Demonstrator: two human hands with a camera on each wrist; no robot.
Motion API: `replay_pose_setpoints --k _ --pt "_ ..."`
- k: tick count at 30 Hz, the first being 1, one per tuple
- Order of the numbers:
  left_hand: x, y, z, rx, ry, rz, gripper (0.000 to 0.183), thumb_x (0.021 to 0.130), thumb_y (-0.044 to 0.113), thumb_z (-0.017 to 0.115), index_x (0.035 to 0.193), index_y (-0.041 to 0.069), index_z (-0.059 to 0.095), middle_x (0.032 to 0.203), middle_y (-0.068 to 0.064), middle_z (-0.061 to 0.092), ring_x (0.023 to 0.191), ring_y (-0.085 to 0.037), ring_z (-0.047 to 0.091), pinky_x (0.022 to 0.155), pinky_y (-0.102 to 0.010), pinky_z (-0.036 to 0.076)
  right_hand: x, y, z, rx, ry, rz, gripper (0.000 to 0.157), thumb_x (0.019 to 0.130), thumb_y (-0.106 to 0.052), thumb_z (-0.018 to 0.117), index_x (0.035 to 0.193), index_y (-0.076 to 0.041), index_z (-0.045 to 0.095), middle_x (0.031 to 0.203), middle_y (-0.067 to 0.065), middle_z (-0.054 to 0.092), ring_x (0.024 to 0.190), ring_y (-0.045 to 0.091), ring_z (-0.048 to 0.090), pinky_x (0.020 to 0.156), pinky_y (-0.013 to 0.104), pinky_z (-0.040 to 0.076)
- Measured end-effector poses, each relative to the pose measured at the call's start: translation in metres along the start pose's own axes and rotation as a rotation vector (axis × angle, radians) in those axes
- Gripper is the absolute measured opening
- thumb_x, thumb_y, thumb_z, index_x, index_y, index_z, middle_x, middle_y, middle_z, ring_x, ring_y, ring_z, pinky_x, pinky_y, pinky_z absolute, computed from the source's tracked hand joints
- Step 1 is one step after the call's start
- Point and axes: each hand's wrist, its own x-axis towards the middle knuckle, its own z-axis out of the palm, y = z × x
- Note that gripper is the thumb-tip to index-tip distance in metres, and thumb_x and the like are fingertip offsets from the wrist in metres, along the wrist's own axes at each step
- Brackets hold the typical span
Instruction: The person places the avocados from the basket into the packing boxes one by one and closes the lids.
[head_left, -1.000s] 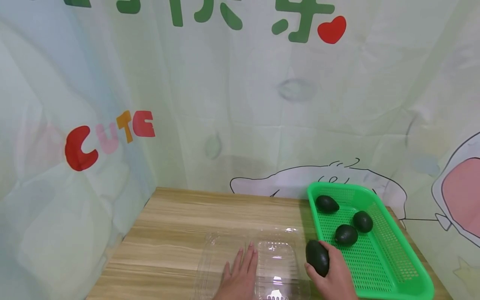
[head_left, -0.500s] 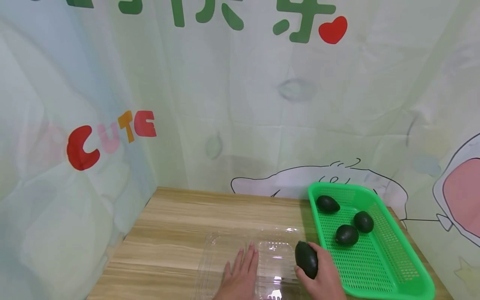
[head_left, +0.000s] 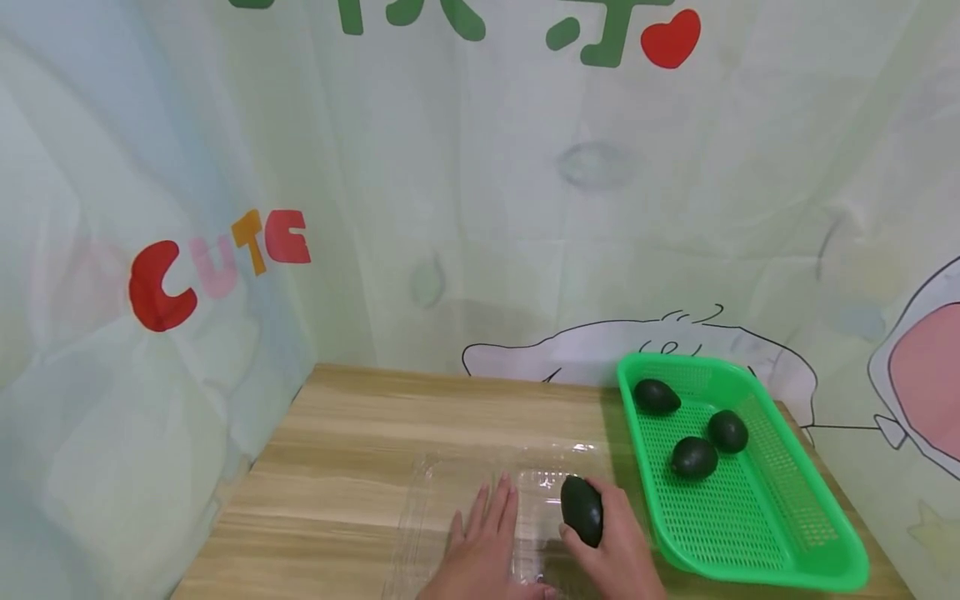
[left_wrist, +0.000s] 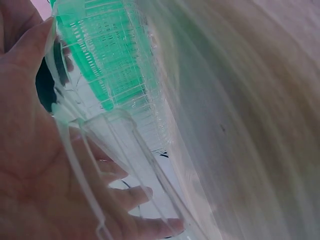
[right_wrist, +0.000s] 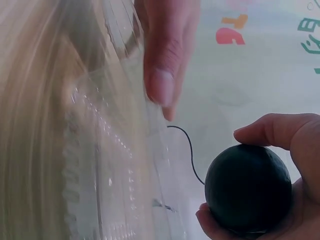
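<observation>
My right hand [head_left: 617,537] grips a dark avocado [head_left: 582,510] and holds it over the right half of a clear plastic clamshell box [head_left: 542,479]. In the right wrist view, thumb and fingers curl round the avocado [right_wrist: 248,192] from either side, and it is apart from the plastic. My left hand [head_left: 480,546] lies with outstretched fingers on the left half of the box, its thumb pointing toward the right half. From the left wrist camera, the clear plastic rim [left_wrist: 120,117] passes in front of that hand's fingers.
A green perforated basket [head_left: 765,575] stands to the right of the box. Inside it lie an avocado [head_left: 657,397] at the back and two others, one the nearer avocado [head_left: 693,458]. A printed cloth backdrop [head_left: 420,208] hangs behind the wooden table [head_left: 337,467].
The right hand has carried the avocado leftward from beside the basket's edge to over the box's right half. The left thumb has spread out to the right. The head view has tilted slightly downward.
</observation>
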Motion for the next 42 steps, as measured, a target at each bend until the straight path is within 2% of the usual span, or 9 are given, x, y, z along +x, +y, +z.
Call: replay_pose_setpoints --k 8,15,18,23,28,33,36,40,42 --pt "0.001 0.000 -0.003 -0.016 -0.022 0.002 0.127 0.062 0.086 0.057 0.154 0.010 0.015 0.163 -0.006 0.004 0.146 -0.038 0.013 0.101 -0.073 0.025 0.000 -0.006 0.013 -0.023 -0.113 0.031 0.069 0.075 -0.028 0.079 0.130 -0.002 0.049 0.120 0.016 0.057 0.097 0.024 0.058 0.073 0.038 0.051" --pt "0.003 -0.002 0.000 -0.010 -0.020 0.025 0.127 0.061 0.087 0.056 0.154 0.009 0.017 0.162 -0.007 0.006 0.145 -0.039 0.014 0.099 -0.074 0.026 -0.003 -0.009 0.025 -0.063 -0.221 0.133 0.068 0.072 -0.038 0.079 0.125 -0.005 0.052 0.105 0.011 0.048 0.079 0.018 0.053 0.062 0.034 0.048" --pt "0.003 -0.003 0.001 -0.007 -0.006 0.037 0.128 0.061 0.086 0.058 0.154 0.009 0.017 0.162 -0.009 0.007 0.145 -0.040 0.016 0.098 -0.074 0.027 -0.005 -0.010 0.031 -0.106 -0.258 0.147 0.068 0.071 -0.044 0.078 0.123 -0.005 0.054 0.104 0.010 0.050 0.077 0.018 0.052 0.060 0.034 0.047" --pt "0.002 -0.002 0.002 -0.010 0.002 0.043 0.125 0.062 0.080 0.063 0.153 0.008 0.018 0.162 -0.008 0.007 0.145 -0.039 0.017 0.098 -0.074 0.027 -0.007 -0.009 0.040 -0.193 -0.282 0.135 0.063 0.073 -0.049 0.075 0.116 -0.007 0.059 0.100 0.006 0.059 0.080 0.018 0.052 0.061 0.034 0.044" --pt "0.002 -0.002 0.000 -0.020 -0.026 0.040 0.124 0.064 0.081 0.061 0.154 0.009 0.017 0.163 -0.007 0.005 0.146 -0.037 0.014 0.100 -0.073 0.026 -0.008 -0.007 0.043 -0.205 -0.287 0.142 0.054 0.077 -0.049 0.073 0.108 -0.007 0.060 0.092 0.003 0.060 0.074 0.015 0.051 0.059 0.032 0.042" --pt "0.002 -0.002 0.000 -0.043 -0.053 0.027 0.124 0.064 0.084 0.057 0.154 0.011 0.014 0.163 -0.006 0.004 0.147 -0.037 0.012 0.101 -0.074 0.024 -0.006 -0.005 0.043 -0.204 -0.329 0.155 0.053 0.080 -0.052 0.069 0.107 -0.008 0.060 0.090 0.002 0.059 0.072 0.014 0.050 0.059 0.033 0.043" --pt "0.002 -0.002 0.000 -0.038 -0.048 0.027 0.125 0.064 0.086 0.055 0.154 0.011 0.015 0.163 -0.006 0.004 0.146 -0.037 0.012 0.101 -0.074 0.024 -0.007 -0.004 0.041 -0.198 -0.315 0.156 0.051 0.081 -0.051 0.068 0.108 -0.009 0.061 0.091 0.001 0.059 0.074 0.014 0.053 0.061 0.034 0.045" --pt "0.001 -0.003 0.001 -0.020 -0.001 0.027 0.129 0.060 0.092 0.048 0.154 0.009 0.017 0.162 -0.007 0.006 0.145 -0.039 0.017 0.099 -0.074 0.027 -0.007 -0.004 0.032 -0.183 -0.231 0.102 0.043 0.082 -0.045 0.069 0.108 -0.011 0.064 0.092 -0.001 0.062 0.078 0.013 0.059 0.063 0.033 0.049" --pt "0.002 -0.003 0.001 -0.027 0.000 0.015 0.131 0.059 0.094 0.046 0.154 0.010 0.016 0.163 -0.007 0.006 0.145 -0.040 0.017 0.100 -0.073 0.026 -0.006 -0.003 0.024 -0.174 -0.173 0.072 0.038 0.082 -0.042 0.071 0.108 -0.013 0.065 0.092 -0.003 0.064 0.080 0.013 0.062 0.063 0.031 0.049"
